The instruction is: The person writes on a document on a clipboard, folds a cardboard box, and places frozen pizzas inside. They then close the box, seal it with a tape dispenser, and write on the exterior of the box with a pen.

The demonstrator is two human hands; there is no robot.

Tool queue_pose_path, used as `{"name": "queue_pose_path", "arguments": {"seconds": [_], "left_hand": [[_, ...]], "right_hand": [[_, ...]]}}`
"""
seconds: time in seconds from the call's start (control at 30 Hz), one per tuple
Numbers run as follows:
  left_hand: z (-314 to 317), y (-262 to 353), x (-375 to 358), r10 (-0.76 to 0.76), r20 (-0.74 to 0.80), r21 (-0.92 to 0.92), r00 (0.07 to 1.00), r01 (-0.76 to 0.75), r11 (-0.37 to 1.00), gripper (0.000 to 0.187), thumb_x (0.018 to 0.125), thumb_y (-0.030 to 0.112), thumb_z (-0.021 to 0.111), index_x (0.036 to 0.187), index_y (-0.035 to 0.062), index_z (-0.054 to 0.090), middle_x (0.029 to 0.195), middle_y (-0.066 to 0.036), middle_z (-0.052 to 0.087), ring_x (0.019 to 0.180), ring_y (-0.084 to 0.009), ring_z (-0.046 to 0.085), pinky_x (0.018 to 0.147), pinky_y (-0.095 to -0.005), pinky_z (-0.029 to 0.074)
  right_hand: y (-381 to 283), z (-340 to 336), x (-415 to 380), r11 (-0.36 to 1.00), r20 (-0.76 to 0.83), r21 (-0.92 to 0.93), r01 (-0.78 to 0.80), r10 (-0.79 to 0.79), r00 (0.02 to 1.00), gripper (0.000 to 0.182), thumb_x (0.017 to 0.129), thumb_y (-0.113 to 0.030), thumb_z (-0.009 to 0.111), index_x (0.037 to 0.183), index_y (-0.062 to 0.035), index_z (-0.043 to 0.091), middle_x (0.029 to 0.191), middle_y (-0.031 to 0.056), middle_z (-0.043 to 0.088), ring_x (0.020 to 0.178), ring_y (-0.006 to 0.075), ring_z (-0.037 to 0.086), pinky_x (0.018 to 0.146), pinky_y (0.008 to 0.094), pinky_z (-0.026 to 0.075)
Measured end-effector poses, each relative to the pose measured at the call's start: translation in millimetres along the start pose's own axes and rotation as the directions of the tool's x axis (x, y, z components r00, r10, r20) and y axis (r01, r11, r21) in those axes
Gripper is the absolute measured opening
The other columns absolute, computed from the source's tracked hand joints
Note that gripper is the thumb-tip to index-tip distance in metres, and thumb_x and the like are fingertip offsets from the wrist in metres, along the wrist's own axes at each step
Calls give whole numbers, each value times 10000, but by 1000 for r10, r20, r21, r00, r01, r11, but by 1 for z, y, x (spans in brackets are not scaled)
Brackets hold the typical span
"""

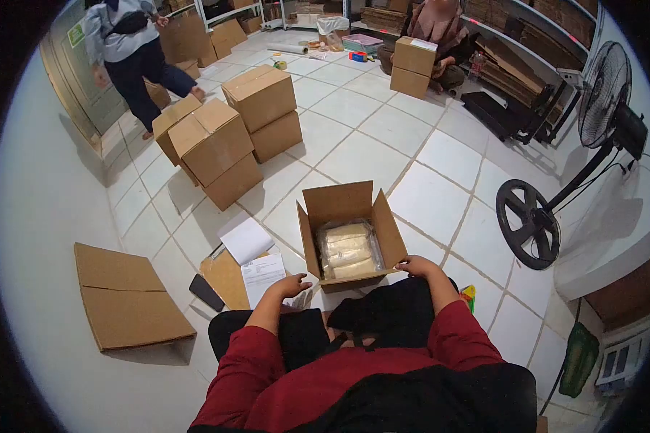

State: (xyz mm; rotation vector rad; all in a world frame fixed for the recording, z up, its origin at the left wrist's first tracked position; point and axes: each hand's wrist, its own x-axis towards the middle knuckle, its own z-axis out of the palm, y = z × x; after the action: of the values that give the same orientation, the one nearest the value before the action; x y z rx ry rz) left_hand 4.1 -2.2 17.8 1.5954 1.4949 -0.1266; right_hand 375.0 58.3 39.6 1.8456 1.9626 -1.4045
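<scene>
An opened cardboard box (309, 242) stands on the floor just in front of my knees, its flaps raised. Inside lie several pale packs (347, 244) in clear plastic wrap. My right hand (417, 267) pinches the box at its near right corner, fingertips on the flap edge. At the near left corner, my left hand (291, 286) reaches toward the box with its fingers out and nothing in them. Left of the box lie a clipboard (222, 278), a printed sheet (263, 276) and a white paper pad (245, 238).
Closed cartons (213, 148) are stacked ahead to the left. One person (133, 54) walks behind them; another person (437, 32) sits near a carton. A standing fan (527, 224) is at right, a flattened cardboard sheet (130, 303) at left, and a dark phone-like slab (207, 292) nearby.
</scene>
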Motion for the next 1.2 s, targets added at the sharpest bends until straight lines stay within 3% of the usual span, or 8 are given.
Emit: {"name": "queue_pose_path", "arguments": {"seconds": [0.23, 0.43, 0.83, 0.9, 1.03, 1.1, 1.17, 1.2], "left_hand": [[6, -10, 10, -2, -4, -13, 1000, 2, 1000, 603, 802, 430, 448, 1231, 25, 322, 1142, -226, 448, 1067, -338, 433, 888, -361, 347], [2, -5, 5, 1, 7, -3, 1000, -1, 1000, 604, 804, 431, 446, 1232, 25, 320, 1145, -223, 446, 1070, -338, 431, 890, -361, 346], [4, -8, 8, -4, 16, -37, 1000, 5, 999, 597, 808, 429, 439, 1233, 27, 319, 1152, -221, 441, 1076, -335, 426, 894, -362, 343], [3, -7, 8, 2, 17, -41, 1000, -2, 999, 597, 809, 429, 438, 1233, 26, 318, 1152, -220, 442, 1075, -335, 426, 893, -362, 343], [6, -12, 13, 1, 12, -62, 1000, 0, 998, 587, 808, 410, 450, 1232, 26, 319, 1160, -210, 440, 1077, -328, 427, 888, -356, 347], [9, -15, 16, 13, 14, -105, 1000, -12, 994, 572, 810, 384, 462, 1232, 25, 320, 1165, -201, 442, 1078, -323, 428, 888, -351, 347], [3, 4, 2, 74, 19, -154, 997, -70, 986, 519, 810, 296, 483, 1225, 25, 329, 1168, -176, 451, 1074, -311, 435, 889, -341, 344], [-3, 27, -16, 76, 11, -154, 997, -73, 985, 479, 801, 234, 478, 1208, 21, 342, 1164, -171, 457, 1067, -310, 439, 886, -344, 344]], "right_hand": [[7, 3, 8, 996, -30, -27, 80, -81, 996, 466, 762, -411, 514, 1095, -86, 517, 925, 156, 586, 713, 256, 572, 699, 360, 440], [4, 1, 7, 1000, 39, 28, -6, 5, 999, 474, 755, -420, 517, 1090, -86, 522, 971, 168, 571, 819, 274, 565, 745, 357, 429], [4, 0, 5, 1000, 9, 0, 14, -14, 1000, 487, 755, -419, 522, 1094, -69, 513, 858, 161, 596, 643, 236, 568, 649, 357, 448], [5, 1, 8, 999, 4, 37, 6, -6, 1000, 430, 764, -378, 553, 1077, -85, 526, 802, 97, 588, 597, 166, 514, 571, 298, 445], [16, 7, 17, 997, -13, 70, 39, -39, 999, 432, 767, -390, 532, 1058, -72, 537, 852, 127, 598, 659, 223, 552, 607, 332, 451], [21, 9, 24, 947, 50, -296, 128, -118, 992, 420, 773, -399, 494, 1024, -68, 556, 920, 150, 585, 781, 283, 562, 679, 362, 446], [-23, 16, -18, 832, 71, -555, 12, 33, 997, 399, 781, -400, 455, 979, -77, 580, 956, 158, 567, 872, 305, 537, 746, 375, 426], [-33, 29, -35, 850, 7, -523, 60, -66, 998, 392, 775, -398, 459, 935, -68, 597, 948, 151, 575, 860, 301, 548, 748, 375, 427]]}}
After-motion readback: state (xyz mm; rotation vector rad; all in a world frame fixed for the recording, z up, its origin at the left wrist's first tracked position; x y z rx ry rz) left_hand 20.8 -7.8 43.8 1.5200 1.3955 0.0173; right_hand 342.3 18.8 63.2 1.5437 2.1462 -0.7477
